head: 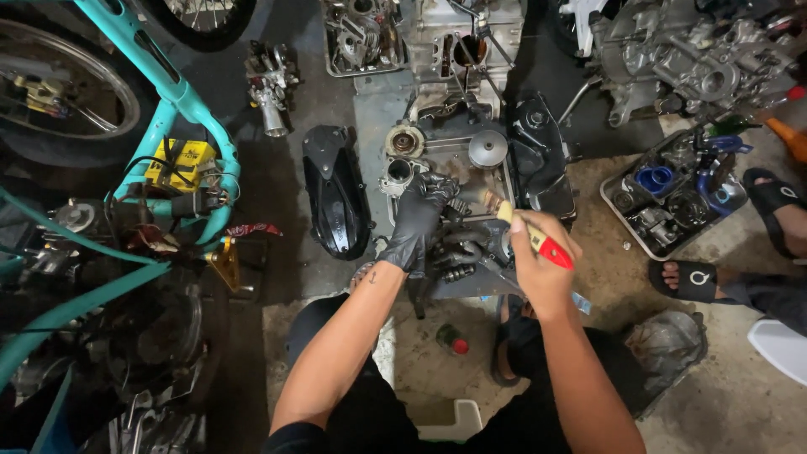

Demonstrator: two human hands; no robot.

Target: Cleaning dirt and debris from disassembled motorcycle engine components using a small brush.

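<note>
Head view: looking straight down at a person crouched on a stained concrete floor among motorcycle engine parts.
Left hand: the left hand, in a black glove, is closed around a dark, oily engine part and steadies it over the metal tray in front of the knees.
Right hand: the right hand, bare, is wrapped around the red-and-cream handle of a paintbrush; the bristles point up and left, just beside the gloved fingers.
Where the part sits: between the two hands, low over the near edge of the tray — its exact shape is hard to make out in the dark grime.
Step in hand: by the look of it, brushing dirt off the held part; the bristles seem lifted slightly clear of the metal, though contact cannot be told for certain.
Next move calls for: a firm hold by the gloved hand, the part turned so its dirty faces meet the bristles, and short strokes kept over the tray.
Also on the tray: a round silver pulley and a small casing with a round bore.
Left of the tray: a black plastic cover lying flat, and a teal motorcycle frame further left.
Right side: a shallow pan of small parts, and another person's sandalled foot near it.
</note>
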